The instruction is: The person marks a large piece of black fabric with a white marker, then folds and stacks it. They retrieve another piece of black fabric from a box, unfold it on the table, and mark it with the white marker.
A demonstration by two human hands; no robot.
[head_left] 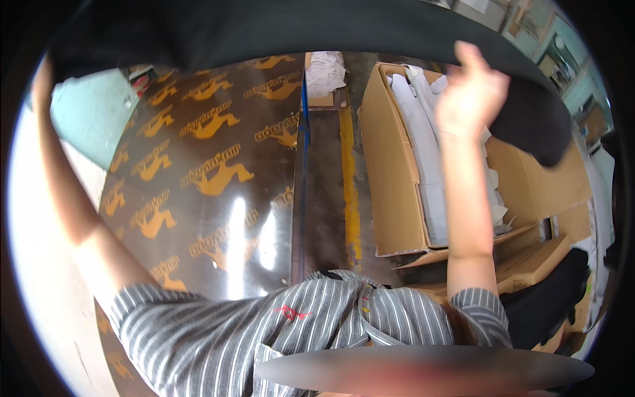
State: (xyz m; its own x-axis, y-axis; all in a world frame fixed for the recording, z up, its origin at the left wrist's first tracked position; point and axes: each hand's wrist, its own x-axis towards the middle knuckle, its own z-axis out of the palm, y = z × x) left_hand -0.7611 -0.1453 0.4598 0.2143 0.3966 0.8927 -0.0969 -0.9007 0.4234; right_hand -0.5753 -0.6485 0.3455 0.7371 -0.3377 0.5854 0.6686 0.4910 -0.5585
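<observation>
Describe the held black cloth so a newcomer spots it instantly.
Start at the glossy brown table. Above it in the picture, black cloth spans the top, between the raised left hand and right hand. Unlike the dark bundle at lower right, it is held aloft.

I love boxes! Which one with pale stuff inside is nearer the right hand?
The large open cardboard box, partly behind the right hand; the other box sits farther off, top middle.

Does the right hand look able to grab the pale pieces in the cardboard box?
Probably not: the right hand seems taken up with the black cloth, though the open cardboard box leaves the pale pieces exposed.
</observation>
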